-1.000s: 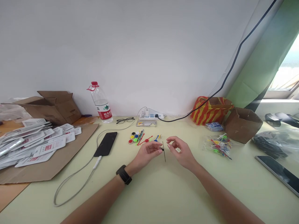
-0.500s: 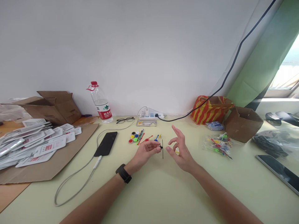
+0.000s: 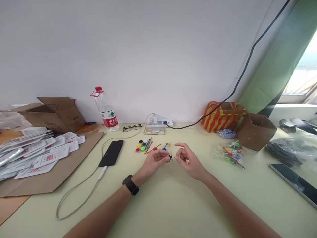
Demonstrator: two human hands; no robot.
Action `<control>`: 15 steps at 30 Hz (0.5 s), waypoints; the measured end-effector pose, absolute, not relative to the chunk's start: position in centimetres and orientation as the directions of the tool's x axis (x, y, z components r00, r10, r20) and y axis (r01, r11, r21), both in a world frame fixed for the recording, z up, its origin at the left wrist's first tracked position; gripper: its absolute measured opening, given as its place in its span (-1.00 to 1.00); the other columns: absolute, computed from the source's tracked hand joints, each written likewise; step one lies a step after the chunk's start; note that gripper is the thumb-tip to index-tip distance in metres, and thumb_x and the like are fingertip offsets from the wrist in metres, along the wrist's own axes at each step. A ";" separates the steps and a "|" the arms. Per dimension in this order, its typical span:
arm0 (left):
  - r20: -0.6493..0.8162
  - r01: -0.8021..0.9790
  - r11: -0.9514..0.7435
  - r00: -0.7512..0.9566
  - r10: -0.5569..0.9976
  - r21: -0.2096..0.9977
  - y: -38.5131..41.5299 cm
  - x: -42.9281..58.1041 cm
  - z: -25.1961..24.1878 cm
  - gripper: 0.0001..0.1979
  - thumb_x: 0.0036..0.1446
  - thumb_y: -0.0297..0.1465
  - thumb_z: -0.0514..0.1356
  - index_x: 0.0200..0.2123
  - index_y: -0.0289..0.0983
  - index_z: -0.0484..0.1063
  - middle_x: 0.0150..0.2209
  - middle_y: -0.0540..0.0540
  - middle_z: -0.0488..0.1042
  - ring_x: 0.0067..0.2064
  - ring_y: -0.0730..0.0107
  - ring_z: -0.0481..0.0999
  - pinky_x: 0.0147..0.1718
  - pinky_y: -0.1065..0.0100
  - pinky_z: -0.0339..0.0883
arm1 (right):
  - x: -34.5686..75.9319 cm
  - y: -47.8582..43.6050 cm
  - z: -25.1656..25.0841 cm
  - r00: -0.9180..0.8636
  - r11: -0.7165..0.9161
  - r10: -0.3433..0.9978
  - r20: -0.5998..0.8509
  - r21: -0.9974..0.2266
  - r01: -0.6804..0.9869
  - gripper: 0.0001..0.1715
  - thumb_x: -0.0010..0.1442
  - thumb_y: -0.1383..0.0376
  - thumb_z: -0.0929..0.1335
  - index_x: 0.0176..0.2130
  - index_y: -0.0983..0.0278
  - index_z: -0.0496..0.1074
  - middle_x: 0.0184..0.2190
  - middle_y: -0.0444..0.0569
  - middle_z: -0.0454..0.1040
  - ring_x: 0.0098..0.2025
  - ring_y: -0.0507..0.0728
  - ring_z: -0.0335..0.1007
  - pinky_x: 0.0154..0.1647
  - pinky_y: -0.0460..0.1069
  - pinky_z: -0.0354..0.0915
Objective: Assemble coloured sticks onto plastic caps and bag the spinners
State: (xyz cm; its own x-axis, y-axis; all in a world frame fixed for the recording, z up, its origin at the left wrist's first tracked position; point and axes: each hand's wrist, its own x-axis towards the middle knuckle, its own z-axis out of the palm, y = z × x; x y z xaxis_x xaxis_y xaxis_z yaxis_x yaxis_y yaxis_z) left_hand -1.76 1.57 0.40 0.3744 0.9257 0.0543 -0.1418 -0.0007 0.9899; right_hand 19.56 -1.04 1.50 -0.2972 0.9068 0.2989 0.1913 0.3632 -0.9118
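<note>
Between its thumb and fingertips, my left hand [image 3: 154, 163] pinches a small black arrow spinner [image 3: 170, 156]. The spinner's long thin pointer is upright and smeared to a faint streak. Just to its right, my right hand [image 3: 192, 163] is open, fingers apart and partly bent, with nothing held. Beyond the hands lie a red arrow spinner [image 3: 155, 148], a blue arrow spinner [image 3: 165, 147] and several coloured round discs [image 3: 137, 150]. A small yellow-and-white piece [image 3: 187, 161] is partly hidden behind my right hand.
On the left are a phone [image 3: 112, 153] on a cable, a heap of white packets [image 3: 52, 155] on cardboard and a water bottle [image 3: 107, 114]. Glasses [image 3: 132, 127] and a power strip [image 3: 159, 122] line the wall. A bag of spinner parts [image 3: 231, 153] lies right, near a cardboard box [image 3: 256, 132].
The spinner's pointer, sharp and black before, is now a pale blur. My right hand has moved slightly left and its fingers have curled more. The left hand keeps its pinch.
</note>
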 end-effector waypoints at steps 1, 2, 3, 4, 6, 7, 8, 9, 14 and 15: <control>0.052 -0.139 0.001 0.381 0.923 0.990 1.5 -1.8 0.4 -0.69 0.06 -0.29 0.48 -0.14 -0.27 0.60 -0.18 -0.11 0.61 -0.12 0.28 0.61 -0.01 0.23 0.47 | 19.4 -1.2 1.4 -0.310 0.363 0.905 0.293 -0.911 0.198 -0.56 0.38 0.15 0.30 0.19 0.11 0.18 -0.31 -0.16 0.36 -0.43 0.05 0.17 -0.42 -0.04 0.15; 0.049 -0.135 0.005 0.390 0.919 0.991 1.5 -1.8 0.5 -0.69 0.06 -0.29 0.48 -0.14 -0.28 0.60 -0.18 -0.11 0.62 -0.12 0.27 0.61 -0.01 0.23 0.46 | 19.3 -1.2 1.4 -0.318 0.362 0.904 0.288 -0.909 0.206 -0.55 0.37 0.16 0.31 0.20 0.10 0.17 -0.28 -0.15 0.38 -0.43 0.04 0.18 -0.41 -0.04 0.16; 0.045 -0.131 0.009 0.402 0.915 0.991 1.4 -1.8 0.5 -0.69 0.07 -0.29 0.48 -0.14 -0.28 0.59 -0.18 -0.12 0.62 -0.12 0.26 0.62 -0.02 0.22 0.46 | 19.2 -1.3 1.4 -0.325 0.360 0.903 0.281 -0.908 0.214 -0.53 0.37 0.17 0.31 0.21 0.09 0.17 -0.27 -0.14 0.39 -0.43 0.04 0.19 -0.42 -0.04 0.17; 0.040 -0.126 0.013 0.415 0.909 0.992 1.4 -1.8 0.6 -0.69 0.07 -0.28 0.47 -0.14 -0.28 0.59 -0.18 -0.14 0.63 -0.12 0.25 0.62 -0.02 0.22 0.46 | 19.1 -1.4 1.3 -0.333 0.356 0.903 0.273 -0.908 0.220 -0.52 0.37 0.18 0.30 0.22 0.09 0.16 -0.26 -0.14 0.39 -0.43 0.04 0.20 -0.42 -0.05 0.17; 0.031 -0.114 0.021 0.440 0.898 0.993 1.2 -1.8 0.6 -0.68 0.08 -0.28 0.47 -0.14 -0.28 0.58 -0.18 -0.16 0.64 -0.12 0.23 0.63 -0.01 0.20 0.46 | 19.0 -1.5 1.3 -0.347 0.349 0.901 0.259 -0.909 0.227 -0.52 0.38 0.18 0.29 0.24 0.08 0.16 -0.28 -0.14 0.40 -0.42 0.05 0.21 -0.43 -0.05 0.16; 0.027 -0.107 0.024 0.449 0.893 0.994 1.2 -1.8 0.6 -0.68 0.08 -0.28 0.47 -0.13 -0.29 0.58 -0.18 -0.17 0.65 -0.12 0.22 0.63 -0.01 0.20 0.46 | 19.0 -1.5 1.3 -0.354 0.347 0.900 0.254 -0.910 0.228 -0.52 0.39 0.18 0.29 0.24 0.08 0.16 -0.29 -0.15 0.40 -0.42 0.05 0.21 -0.44 -0.06 0.15; 0.024 -0.101 0.025 0.456 0.889 0.995 1.2 -1.8 0.6 -0.67 0.07 -0.28 0.47 -0.13 -0.29 0.57 -0.18 -0.18 0.65 -0.12 0.22 0.63 -0.01 0.20 0.46 | 19.0 -1.5 1.3 -0.358 0.347 0.899 0.252 -0.910 0.228 -0.53 0.39 0.18 0.28 0.24 0.09 0.16 -0.30 -0.15 0.40 -0.42 0.05 0.21 -0.44 -0.06 0.15; 0.023 -0.095 0.024 0.459 0.888 0.995 1.1 -1.8 0.5 -0.68 0.08 -0.29 0.47 -0.13 -0.29 0.57 -0.18 -0.18 0.65 -0.11 0.22 0.63 -0.01 0.20 0.45 | 19.0 -1.5 1.3 -0.361 0.348 0.898 0.252 -0.909 0.229 -0.53 0.40 0.18 0.28 0.24 0.09 0.16 -0.31 -0.15 0.40 -0.42 0.05 0.21 -0.44 -0.06 0.15; 0.037 -0.080 -0.001 0.450 0.892 0.997 1.2 -1.8 0.4 -0.71 0.08 -0.29 0.46 -0.16 -0.29 0.57 -0.24 -0.14 0.63 -0.16 0.25 0.62 -0.06 0.23 0.47 | 19.2 -1.1 1.0 -0.344 0.369 0.898 0.274 -0.895 0.250 -0.53 0.38 0.18 0.29 0.23 0.12 0.19 -0.29 -0.13 0.40 -0.42 0.04 0.23 -0.42 -0.05 0.20; 0.041 -0.084 -0.004 0.446 0.894 0.996 1.2 -1.7 0.5 -0.71 0.08 -0.28 0.46 -0.17 -0.29 0.57 -0.25 -0.14 0.62 -0.18 0.25 0.61 -0.08 0.23 0.47 | 19.3 -1.0 1.0 -0.328 0.376 0.900 0.287 -0.891 0.253 -0.54 0.38 0.17 0.29 0.22 0.12 0.21 -0.27 -0.12 0.40 -0.42 0.04 0.25 -0.41 -0.04 0.23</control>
